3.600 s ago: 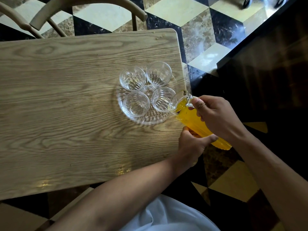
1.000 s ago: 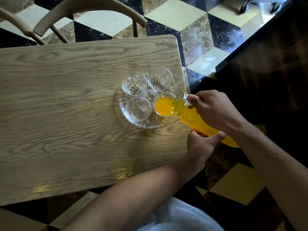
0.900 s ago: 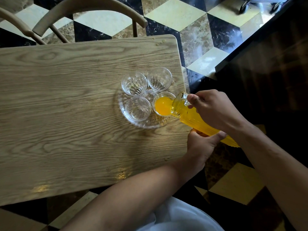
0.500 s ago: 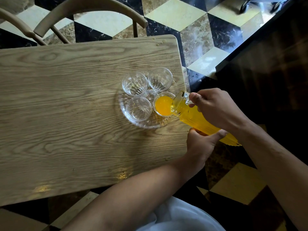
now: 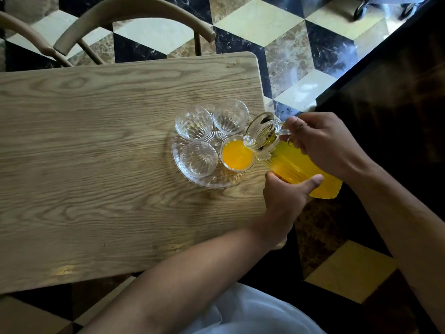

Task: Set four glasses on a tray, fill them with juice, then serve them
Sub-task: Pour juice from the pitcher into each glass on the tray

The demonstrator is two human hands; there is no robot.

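I hold a ribbed glass jug (image 5: 286, 162) of orange juice (image 5: 301, 169) with both hands. It is tilted to the left, and its spout is just above the right rim of the filled glass (image 5: 237, 155). My right hand (image 5: 325, 143) is curled around the handle at the top of the jug. My left hand (image 5: 286, 196) holds the jug body from below, with the thumb laid across the ribbed side. The juice fills most of the jug, but the part near the mouth is clear.

The round clear tray (image 5: 212, 182) lies near the right end of the wooden bench (image 5: 96, 153). Four short glasses stand on it, close together. The near right one has bright orange juice almost up to the rim. The near left glass (image 5: 198, 159), the far left glass (image 5: 193, 122) and the far right glass (image 5: 230, 116) have nothing in them. The mouth of the jug hides a small part of the tray on the right.

Beyond the far edge of the bench I see the curved back of a chair (image 5: 134, 13). The floor (image 5: 277, 32) has black, cream and brown tiles in a cube pattern. A white cloth (image 5: 248, 314) is at the near edge of the view, between my arms.
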